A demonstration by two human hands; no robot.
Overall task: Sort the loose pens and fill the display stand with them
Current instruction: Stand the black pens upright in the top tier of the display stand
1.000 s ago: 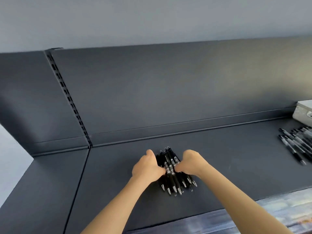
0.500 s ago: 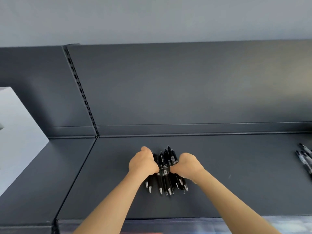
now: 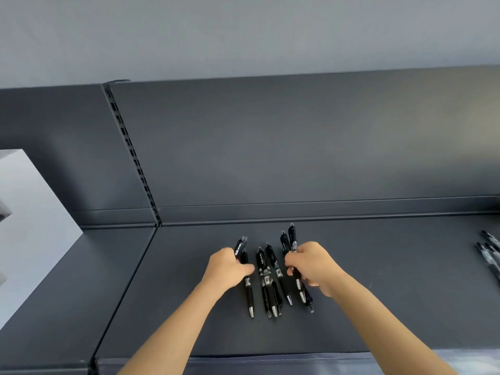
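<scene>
Several black click pens (image 3: 267, 280) lie on the dark grey shelf (image 3: 378, 280), tips pointing toward me. My left hand (image 3: 226, 269) grips two pens (image 3: 244, 262) at the left of the group. My right hand (image 3: 313, 266) holds two or three pens (image 3: 292, 239) at the right of the group, their clicker ends sticking out above its fingers. Between the two hands a few pens rest loose on the shelf. No display stand can be told apart in this view.
More black pens (image 3: 489, 253) lie at the shelf's far right edge. A white box-like object (image 3: 29, 226) stands at the left. A slotted upright (image 3: 132, 155) splits the shelf's back panel. The shelf's front edge (image 3: 270, 359) runs below my forearms.
My hands have moved apart, splitting the one tight bundle of pens into a left bunch, a right bunch and loose pens between them. The camera has turned left.
</scene>
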